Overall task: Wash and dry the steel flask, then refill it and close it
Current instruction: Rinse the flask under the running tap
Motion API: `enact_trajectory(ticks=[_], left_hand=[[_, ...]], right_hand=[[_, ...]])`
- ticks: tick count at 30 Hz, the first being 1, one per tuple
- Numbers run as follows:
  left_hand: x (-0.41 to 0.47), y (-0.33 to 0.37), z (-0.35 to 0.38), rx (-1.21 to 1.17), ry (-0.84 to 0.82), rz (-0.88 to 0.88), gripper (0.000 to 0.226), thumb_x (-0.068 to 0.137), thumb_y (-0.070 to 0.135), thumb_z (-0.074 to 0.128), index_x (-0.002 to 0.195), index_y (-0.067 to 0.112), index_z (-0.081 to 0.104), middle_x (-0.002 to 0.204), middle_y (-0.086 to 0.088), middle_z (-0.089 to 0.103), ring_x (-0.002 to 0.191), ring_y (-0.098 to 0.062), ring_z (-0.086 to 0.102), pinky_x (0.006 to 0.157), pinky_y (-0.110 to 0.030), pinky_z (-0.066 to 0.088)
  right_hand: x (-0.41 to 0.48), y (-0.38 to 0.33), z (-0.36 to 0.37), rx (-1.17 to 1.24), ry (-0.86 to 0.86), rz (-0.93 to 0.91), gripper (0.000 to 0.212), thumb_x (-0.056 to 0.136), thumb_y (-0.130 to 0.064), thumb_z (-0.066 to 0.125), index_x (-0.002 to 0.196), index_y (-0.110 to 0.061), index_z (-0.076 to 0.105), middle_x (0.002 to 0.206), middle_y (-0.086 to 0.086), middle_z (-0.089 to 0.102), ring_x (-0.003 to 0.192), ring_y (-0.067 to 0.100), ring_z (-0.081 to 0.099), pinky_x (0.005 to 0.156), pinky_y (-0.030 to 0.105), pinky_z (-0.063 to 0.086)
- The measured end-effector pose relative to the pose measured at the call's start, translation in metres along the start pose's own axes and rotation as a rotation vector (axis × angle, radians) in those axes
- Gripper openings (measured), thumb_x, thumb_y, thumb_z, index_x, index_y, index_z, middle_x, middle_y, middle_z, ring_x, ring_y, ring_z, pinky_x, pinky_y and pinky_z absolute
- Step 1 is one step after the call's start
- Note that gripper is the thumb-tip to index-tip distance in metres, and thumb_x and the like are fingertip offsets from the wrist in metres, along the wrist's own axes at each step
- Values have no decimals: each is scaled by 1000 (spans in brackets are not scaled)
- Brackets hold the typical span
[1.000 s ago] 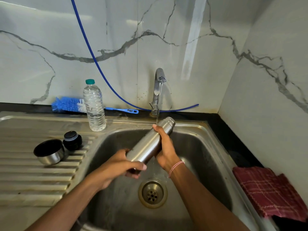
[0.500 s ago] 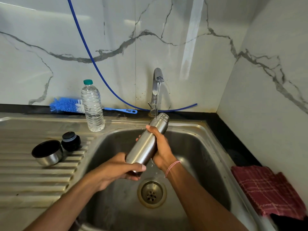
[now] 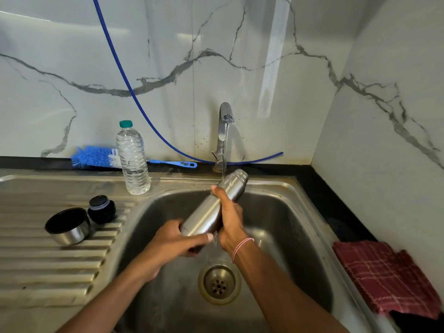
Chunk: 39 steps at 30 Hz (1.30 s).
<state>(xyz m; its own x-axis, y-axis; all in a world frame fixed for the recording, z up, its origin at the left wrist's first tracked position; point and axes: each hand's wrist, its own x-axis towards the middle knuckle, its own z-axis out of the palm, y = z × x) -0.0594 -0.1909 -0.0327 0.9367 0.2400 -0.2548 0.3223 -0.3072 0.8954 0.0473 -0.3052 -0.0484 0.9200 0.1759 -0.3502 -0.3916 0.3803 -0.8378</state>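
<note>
Both hands grasp the one steel flask (image 3: pixel 203 218), which is held over the sink basin (image 3: pixel 276 212) directly below the tap (image 3: pixel 225 131). The left hand (image 3: pixel 175 240) curls round the flask's base, thumb laid across the near side. The right hand (image 3: pixel 229 219) wraps round its middle, with the thumb reaching up toward the neck. A single red-and-white thread (image 3: pixel 241 246) circles the right wrist.

The flask is tilted, with its open mouth raised toward the tap and its base lower and nearer the person. One thin stream of water (image 3: pixel 225 152) falls from the tap's spout onto the flask's shoulder, just beside the right thumb tip. Below the tap and nearer the person than the hands, one round drain (image 3: pixel 219 282) sits in the basin floor.

Left of the tap, on the ridged draining board (image 3: pixel 36 260), two lid pieces lie touching each other: one steel cup (image 3: pixel 68 227), open side up, and one black stopper (image 3: pixel 102 209). Closer to the tap, also on its left, one clear plastic bottle (image 3: pixel 133 159) with a green cap stands upright. Behind it, one blue bottle brush (image 3: pixel 96 157) lies along the wall. One blue hose (image 3: pixel 144 111) comes down the marble wall and passes behind the tap's foot. Well to the right of the tap and nearer the person, one red checked cloth (image 3: pixel 384 277) lies on the counter.
</note>
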Motion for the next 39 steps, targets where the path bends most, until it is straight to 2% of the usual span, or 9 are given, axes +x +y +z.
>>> enact_trajectory(ticks=[2,4,10,14,16,22,28,35,39], left_hand=[[3,1,4,466,124,97,81,53,58,95,111,23,49,101,4,65,84,-12,67,67,-20,52],[5,-1,2,499,146,111,76,54,53,93,109,22,50,101,2,65,84,-14,67,66,-23,54],[-6,2,-3,-304,-139,-114,66,70,14,91,121,8,49,115,-20,68,93,-31,77,91,-45,61],[5,-1,7,440,136,160,86,57,53,95,119,25,44,105,7,62,89,-10,67,71,-20,53],[8,-3,4,500,164,211,82,58,56,92,117,26,44,104,6,63,88,-11,67,71,-25,56],[-2,-1,-6,-404,-198,-30,100,46,40,103,123,5,51,109,-20,74,91,-35,76,84,-42,64],[7,-3,8,524,175,249,85,61,57,90,125,31,40,105,11,63,88,-8,67,73,-21,53],[4,-3,-4,-352,-142,72,68,75,32,86,130,10,53,113,-18,71,94,-34,76,84,-38,63],[6,-4,14,-158,52,133,66,84,51,73,135,23,41,120,-11,64,84,-22,78,72,-29,62]], right_hand=[[2,2,-1,-36,75,-25,47,70,-36,93,101,-8,71,94,14,77,87,28,75,81,40,63],[3,1,-3,-52,33,-17,51,69,-36,93,105,-7,71,96,14,77,88,27,74,83,40,63],[-5,-2,-1,27,-159,60,88,59,-40,98,129,-7,58,112,25,74,99,38,76,88,53,62],[-3,0,-1,-37,63,-27,57,70,-36,93,110,-7,65,97,14,75,87,26,75,81,41,63],[-4,-3,-4,-40,39,-31,52,72,-35,92,108,-7,67,96,13,75,87,24,73,79,38,61],[-7,-6,-3,53,-174,35,88,58,-40,99,128,-1,61,113,26,74,110,43,71,98,57,57],[-3,1,-3,-92,100,-63,52,67,-37,94,102,-6,72,86,9,78,81,24,77,80,39,63],[-7,-9,-5,64,-156,18,89,57,-36,99,130,-3,59,111,23,75,101,36,74,95,53,59],[-12,-10,-3,67,37,-60,44,74,-29,91,104,-10,65,97,15,77,89,28,75,88,45,62]])
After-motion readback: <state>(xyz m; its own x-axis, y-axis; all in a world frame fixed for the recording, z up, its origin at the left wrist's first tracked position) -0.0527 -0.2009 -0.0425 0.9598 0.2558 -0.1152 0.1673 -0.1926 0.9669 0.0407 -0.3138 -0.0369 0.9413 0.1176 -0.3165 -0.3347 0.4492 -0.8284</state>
